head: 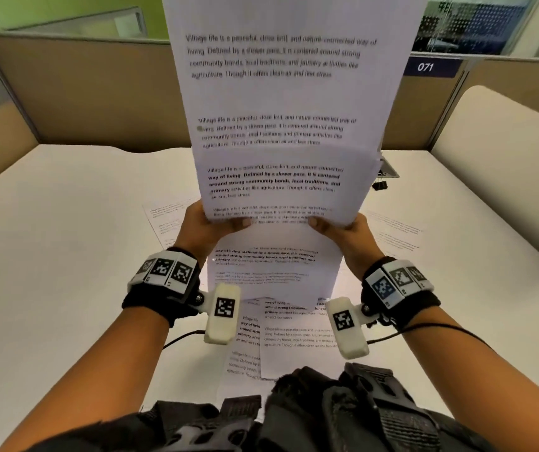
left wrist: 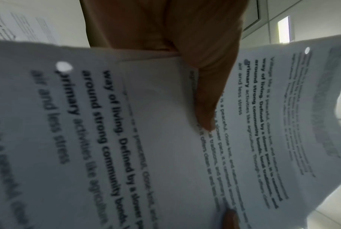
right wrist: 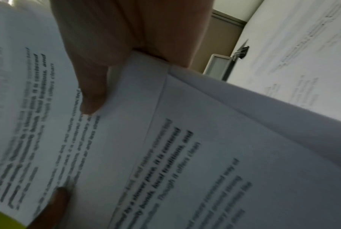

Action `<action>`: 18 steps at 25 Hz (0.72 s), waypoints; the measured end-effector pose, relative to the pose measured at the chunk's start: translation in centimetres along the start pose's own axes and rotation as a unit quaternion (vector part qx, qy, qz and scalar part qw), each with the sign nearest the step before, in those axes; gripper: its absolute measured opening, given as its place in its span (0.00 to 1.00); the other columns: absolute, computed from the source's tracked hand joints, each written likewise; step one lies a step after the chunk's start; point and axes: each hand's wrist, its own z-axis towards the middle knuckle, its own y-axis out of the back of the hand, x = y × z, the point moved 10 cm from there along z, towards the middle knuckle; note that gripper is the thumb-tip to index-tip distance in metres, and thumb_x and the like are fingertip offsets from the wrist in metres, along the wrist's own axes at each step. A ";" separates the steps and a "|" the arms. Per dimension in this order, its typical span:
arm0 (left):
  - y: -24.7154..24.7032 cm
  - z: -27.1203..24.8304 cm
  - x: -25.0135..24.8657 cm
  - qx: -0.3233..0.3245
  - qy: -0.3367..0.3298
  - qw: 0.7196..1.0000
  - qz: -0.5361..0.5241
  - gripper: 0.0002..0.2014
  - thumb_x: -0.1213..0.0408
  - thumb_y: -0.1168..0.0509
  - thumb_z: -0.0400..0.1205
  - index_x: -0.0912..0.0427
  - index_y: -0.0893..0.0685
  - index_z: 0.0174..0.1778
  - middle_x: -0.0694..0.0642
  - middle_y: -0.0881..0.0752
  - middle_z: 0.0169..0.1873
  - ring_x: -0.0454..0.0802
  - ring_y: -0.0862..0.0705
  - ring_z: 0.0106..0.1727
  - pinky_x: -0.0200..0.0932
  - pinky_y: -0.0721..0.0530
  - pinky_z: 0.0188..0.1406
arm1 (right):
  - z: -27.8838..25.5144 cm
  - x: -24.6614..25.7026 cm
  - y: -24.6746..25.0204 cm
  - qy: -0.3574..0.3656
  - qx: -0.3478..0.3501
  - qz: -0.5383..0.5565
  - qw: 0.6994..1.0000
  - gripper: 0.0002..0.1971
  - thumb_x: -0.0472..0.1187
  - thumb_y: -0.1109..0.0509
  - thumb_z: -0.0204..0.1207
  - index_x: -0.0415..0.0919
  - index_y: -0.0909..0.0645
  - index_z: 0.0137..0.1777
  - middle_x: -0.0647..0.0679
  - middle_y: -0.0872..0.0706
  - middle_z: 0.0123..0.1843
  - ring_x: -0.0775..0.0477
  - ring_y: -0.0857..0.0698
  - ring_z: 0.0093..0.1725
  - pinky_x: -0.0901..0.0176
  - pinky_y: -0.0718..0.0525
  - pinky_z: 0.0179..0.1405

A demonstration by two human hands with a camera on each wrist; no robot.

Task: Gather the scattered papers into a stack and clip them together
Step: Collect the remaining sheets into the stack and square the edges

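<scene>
I hold a bundle of printed white sheets [head: 281,125] upright above the desk. My left hand [head: 219,223] pinches its lower left corner and my right hand [head: 336,226] pinches its lower right corner, thumbs on the front. In the left wrist view my thumb [left wrist: 206,96] lies across the pages [left wrist: 263,124]. In the right wrist view my thumb [right wrist: 93,86] presses the sheets [right wrist: 185,155]. More printed papers [head: 274,278] lie on the desk below the bundle, overlapping. A black binder clip [head: 379,184] [right wrist: 241,51] sits on the desk behind the sheets, at the right.
Loose sheets lie flat at the left [head: 167,220] and right [head: 395,233] of the white desk [head: 65,256]. Beige partition walls [head: 82,89] close the far side. A small grey object [head: 388,169] lies by the clip.
</scene>
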 end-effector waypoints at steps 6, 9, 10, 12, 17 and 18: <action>0.6 -0.1 2.1 0.015 0.031 0.999 0.027 0.16 0.75 0.24 0.64 0.47 0.12 0.38 0.42 0.09 0.35 0.40 0.11 0.40 0.42 0.12 0.43 | -0.4 -3.5 0.7 -0.046 -0.003 0.003 0.999 0.20 0.36 0.20 0.54 0.43 0.16 0.48 0.52 0.08 0.43 0.46 0.10 0.45 0.53 0.12 0.43; 0.6 0.1 2.4 0.011 0.043 0.999 0.014 0.15 0.73 0.25 0.64 0.43 0.10 0.30 0.39 0.09 0.30 0.38 0.11 0.35 0.40 0.11 0.39 | -0.3 -3.4 0.9 -0.045 0.001 0.020 0.999 0.23 0.41 0.20 0.50 0.42 0.17 0.49 0.52 0.08 0.42 0.49 0.10 0.42 0.58 0.12 0.39; 0.6 0.2 2.5 0.008 0.050 0.999 0.010 0.15 0.74 0.25 0.65 0.45 0.10 0.28 0.40 0.09 0.29 0.38 0.11 0.34 0.40 0.11 0.37 | -0.2 -3.3 1.0 -0.044 0.001 0.023 0.999 0.22 0.39 0.20 0.51 0.42 0.17 0.48 0.53 0.08 0.41 0.50 0.10 0.41 0.58 0.12 0.39; 0.6 0.2 2.6 0.009 0.057 0.998 0.015 0.16 0.77 0.27 0.67 0.47 0.11 0.27 0.41 0.09 0.28 0.39 0.11 0.32 0.38 0.11 0.35 | -0.1 -3.5 1.1 -0.048 -0.002 0.018 0.999 0.17 0.37 0.22 0.56 0.42 0.16 0.47 0.53 0.07 0.40 0.49 0.10 0.41 0.57 0.12 0.40; 0.1 -0.4 2.9 -0.008 0.059 0.998 0.012 0.10 0.76 0.28 0.68 0.54 0.15 0.35 0.42 0.09 0.28 0.42 0.11 0.32 0.42 0.12 0.33 | -0.4 -4.3 1.1 -0.057 -0.046 0.016 0.997 0.14 0.38 0.21 0.55 0.44 0.13 0.44 0.45 0.09 0.45 0.37 0.11 0.48 0.40 0.13 0.52; 0.2 -0.3 2.7 -0.023 0.056 0.998 -0.005 0.11 0.77 0.29 0.69 0.54 0.14 0.34 0.43 0.09 0.28 0.42 0.11 0.31 0.42 0.12 0.32 | -0.3 -4.0 1.2 -0.050 -0.063 0.021 0.997 0.14 0.38 0.21 0.55 0.43 0.13 0.43 0.45 0.09 0.45 0.37 0.12 0.48 0.40 0.13 0.51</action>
